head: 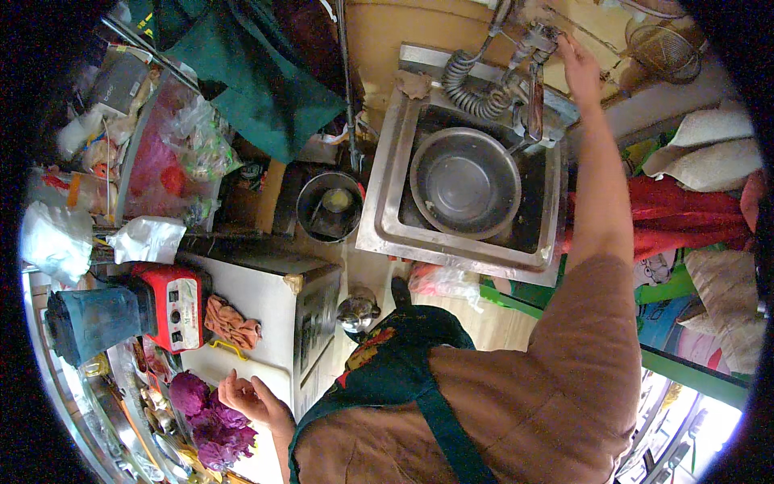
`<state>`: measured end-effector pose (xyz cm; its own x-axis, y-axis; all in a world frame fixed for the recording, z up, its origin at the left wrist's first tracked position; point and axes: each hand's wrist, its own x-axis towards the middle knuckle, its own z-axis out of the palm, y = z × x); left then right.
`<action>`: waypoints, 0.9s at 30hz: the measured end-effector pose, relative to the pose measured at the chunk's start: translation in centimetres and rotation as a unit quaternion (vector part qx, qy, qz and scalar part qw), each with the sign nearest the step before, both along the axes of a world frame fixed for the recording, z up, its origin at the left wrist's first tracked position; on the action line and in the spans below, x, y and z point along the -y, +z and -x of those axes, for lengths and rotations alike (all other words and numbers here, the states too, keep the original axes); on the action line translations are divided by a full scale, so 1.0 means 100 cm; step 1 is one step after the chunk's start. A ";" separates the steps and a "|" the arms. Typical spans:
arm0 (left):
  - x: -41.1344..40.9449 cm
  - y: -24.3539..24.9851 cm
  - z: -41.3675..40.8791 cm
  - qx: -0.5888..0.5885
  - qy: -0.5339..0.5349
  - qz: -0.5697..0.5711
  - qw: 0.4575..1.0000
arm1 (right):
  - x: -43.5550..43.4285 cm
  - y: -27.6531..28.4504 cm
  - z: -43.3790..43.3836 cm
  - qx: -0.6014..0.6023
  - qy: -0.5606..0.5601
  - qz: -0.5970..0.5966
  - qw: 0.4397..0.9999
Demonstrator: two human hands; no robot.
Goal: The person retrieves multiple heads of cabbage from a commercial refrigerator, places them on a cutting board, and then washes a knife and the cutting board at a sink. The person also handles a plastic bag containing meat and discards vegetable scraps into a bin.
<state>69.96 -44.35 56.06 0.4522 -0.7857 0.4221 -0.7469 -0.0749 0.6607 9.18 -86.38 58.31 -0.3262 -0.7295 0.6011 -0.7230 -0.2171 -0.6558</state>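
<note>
My right hand (582, 69) reaches up to the wall-mounted tap fitting (540, 41) behind the sink; its fingertips touch the fitting's right side, and whether they grip it I cannot tell. Below, a round metal basin (464, 181) sits in the stainless steel sink (459, 251), with no food seen in it. A coiled spray hose (478, 91) hangs over the sink's back edge. My left hand (247, 396) is held palm up with its fingers slightly curled and nothing in it, beside purple cabbage leaves (227, 435) and a white cutting board (266, 374).
A red blender (178, 308) and an orange-brown cloth (231, 320) stand at the left. A deep metal pot (331, 207) is left of the sink. A green cloth (260, 78) hangs at upper left. Wire strainers (663, 51) hang at upper right.
</note>
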 end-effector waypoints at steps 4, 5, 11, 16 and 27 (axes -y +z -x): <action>-0.003 -0.001 -0.001 0.047 0.012 -0.002 0.999 | -0.050 -0.099 -0.038 0.370 -0.080 -0.030 0.925; -0.006 -0.001 -0.001 0.036 0.018 -0.008 0.999 | -0.073 -0.125 -0.058 0.515 -0.025 -0.093 0.852; -0.005 0.000 -0.006 0.044 0.007 0.010 0.999 | -0.131 -0.164 -0.084 0.766 0.248 -0.232 0.546; -0.009 -0.006 -0.008 0.021 0.017 0.012 1.000 | -0.127 -0.120 -0.113 0.652 0.051 -0.308 0.691; -0.028 -0.008 -0.011 -0.013 0.035 0.009 0.999 | -0.089 -0.058 -0.014 0.142 0.086 -0.337 0.927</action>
<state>71.08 -41.56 55.23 0.5167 -0.7441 0.4236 -0.7223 -0.1132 0.6823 10.60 -77.44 52.52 -0.2452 -0.9640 -0.1031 -0.4928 0.2156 -0.8430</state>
